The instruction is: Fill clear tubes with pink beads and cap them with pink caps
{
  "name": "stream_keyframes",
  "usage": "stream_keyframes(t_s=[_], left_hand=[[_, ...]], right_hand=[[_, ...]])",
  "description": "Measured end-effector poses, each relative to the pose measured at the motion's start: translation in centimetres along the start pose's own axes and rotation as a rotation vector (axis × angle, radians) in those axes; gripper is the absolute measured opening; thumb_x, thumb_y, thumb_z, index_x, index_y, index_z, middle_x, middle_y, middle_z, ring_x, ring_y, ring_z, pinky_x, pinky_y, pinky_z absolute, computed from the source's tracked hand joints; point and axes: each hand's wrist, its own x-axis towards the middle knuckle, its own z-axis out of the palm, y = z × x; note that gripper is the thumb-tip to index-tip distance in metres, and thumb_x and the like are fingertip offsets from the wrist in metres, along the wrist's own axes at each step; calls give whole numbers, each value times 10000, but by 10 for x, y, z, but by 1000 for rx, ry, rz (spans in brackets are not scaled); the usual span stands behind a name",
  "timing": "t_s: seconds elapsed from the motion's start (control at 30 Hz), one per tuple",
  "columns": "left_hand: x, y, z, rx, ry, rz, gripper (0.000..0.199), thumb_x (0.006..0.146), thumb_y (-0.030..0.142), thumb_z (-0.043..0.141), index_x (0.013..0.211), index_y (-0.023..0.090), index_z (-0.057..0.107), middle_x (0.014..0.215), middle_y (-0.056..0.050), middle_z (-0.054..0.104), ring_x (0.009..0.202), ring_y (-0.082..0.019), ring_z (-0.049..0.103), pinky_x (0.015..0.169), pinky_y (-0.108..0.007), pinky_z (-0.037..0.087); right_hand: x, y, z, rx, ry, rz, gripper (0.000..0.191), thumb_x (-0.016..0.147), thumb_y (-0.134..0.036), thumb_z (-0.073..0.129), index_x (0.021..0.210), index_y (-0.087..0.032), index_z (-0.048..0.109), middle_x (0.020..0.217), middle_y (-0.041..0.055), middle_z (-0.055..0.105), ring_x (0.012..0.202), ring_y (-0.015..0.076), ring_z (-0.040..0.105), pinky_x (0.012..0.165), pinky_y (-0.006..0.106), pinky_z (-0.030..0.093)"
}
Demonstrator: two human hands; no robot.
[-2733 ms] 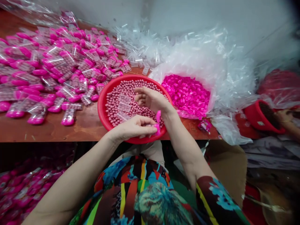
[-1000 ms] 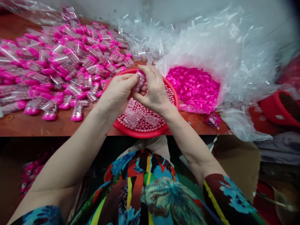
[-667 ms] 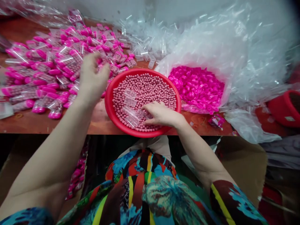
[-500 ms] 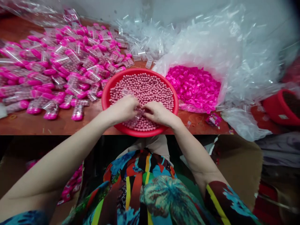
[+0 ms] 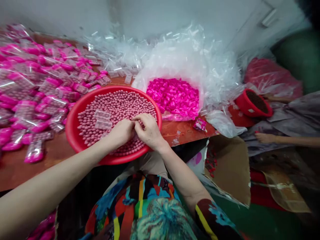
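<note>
My left hand [image 5: 122, 131] and my right hand [image 5: 148, 130] meet over a red basin [image 5: 72, 131], fingertips pressed together. Whatever they pinch is hidden by the fingers. Small round pink beads [image 5: 120, 101] fill the basin. On the beads, just left of my left hand, lie a few clear plastic cases [image 5: 103, 120]. To the right of the basin, bright pink plastic caps [image 5: 175, 98] sit in an open clear bag [image 5: 172, 60]. Pink-capped containers full of beads [image 5: 50, 83] are heaped on the left.
Loose clear cases [image 5: 120, 55] pile up along the wall. A small pink packet [image 5: 200, 124] lies near the table edge. At right are a red bucket [image 5: 250, 106] with dark contents, a cardboard box [image 5: 228, 163] below, and another person's hand [image 5: 266, 137].
The view has swung right, bringing another person's arm into sight. My hands stay together over the basin but sit nearer its right side. The clear cases on the beads are now uncovered.
</note>
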Motion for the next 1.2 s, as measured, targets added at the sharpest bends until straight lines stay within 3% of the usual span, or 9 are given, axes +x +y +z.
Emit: stream_keyframes(t_s=[0.1, 0.2, 0.3, 0.47, 0.7, 0.87, 0.97, 1.07, 1.2], left_hand=[[4, 0, -3, -325, -14, -197, 173, 740, 299, 676, 624, 189, 610, 566, -28, 588, 554, -187, 531, 557, -276, 372], [0, 2, -16, -766, 7, -355, 301, 658, 422, 844, 744, 172, 699, 688, -49, 684, 596, -186, 590, 557, -264, 430], [-7, 7, -30, -992, 101, -322, 361, 597, 382, 930, 816, 155, 756, 832, -70, 740, 711, -168, 636, 624, -232, 482], [-21, 21, -35, -1290, 185, -321, 311, 633, 197, 920, 892, 135, 760, 905, -57, 742, 792, -163, 684, 724, -243, 565], [-43, 36, -30, -1697, 105, -426, 230, 818, 31, 730, 1015, 131, 667, 890, -64, 736, 841, -241, 778, 782, -356, 642], [-54, 34, -23, -1716, 139, -452, 171, 870, 10, 655, 997, 122, 634, 803, -53, 714, 758, -238, 785, 706, -316, 645], [-57, 32, -20, -1696, 180, -457, 171, 865, 2, 659, 967, 131, 614, 797, -47, 715, 753, -235, 787, 687, -301, 641], [-58, 31, -17, -1669, 211, -454, 157, 868, 8, 656, 967, 127, 623, 823, -64, 730, 768, -226, 783, 689, -296, 638], [-59, 28, -13, -1671, 230, -414, 142, 865, 25, 671, 965, 124, 652, 847, -74, 742, 794, -210, 771, 742, -313, 639]], right_hand=[[4, 26, -12, 171, 317, 9, 175, 1024, -267, 496, 1077, -208, 652, 1082, 79, 730, 1061, 211, 674, 997, 368, 530], [15, 76, -31, 136, 492, 302, 282, 1044, -312, 434, 1187, -176, 636, 1115, 109, 730, 1028, 214, 690, 951, 359, 554], [27, 130, -42, -139, 268, 575, 343, 995, -206, 414, 1212, -115, 663, 1177, 159, 726, 1089, 233, 677, 1010, 365, 525], [29, 164, -30, -222, 71, 590, 229, 858, -187, 604, 1035, -132, 738, 1138, 173, 729, 1132, 295, 632, 1074, 428, 468], [17, 166, -41, -172, 94, 607, 170, 858, -349, 608, 829, -182, 616, 913, 99, 699, 939, 252, 640, 945, 421, 522], [13, 134, -55, 230, 205, 545, 343, 909, -432, 588, 1164, -203, 574, 826, 4, 684, 708, 157, 657, 715, 304, 561], [15, 95, -55, 381, 103, 422, 423, 932, -408, 615, 1309, -226, 561, 786, -18, 665, 635, 142, 616, 656, 288, 552], [18, 59, -50, 177, -41, 303, 375, 963, -351, 588, 1311, -214, 617, 824, 18, 666, 744, 194, 651, 763, 364, 587], [22, 26, -44, -85, -102, 35, 334, 938, -271, 614, 1261, -205, 671, 1244, 139, 657, 1208, 309, 609, 1104, 521, 484]])
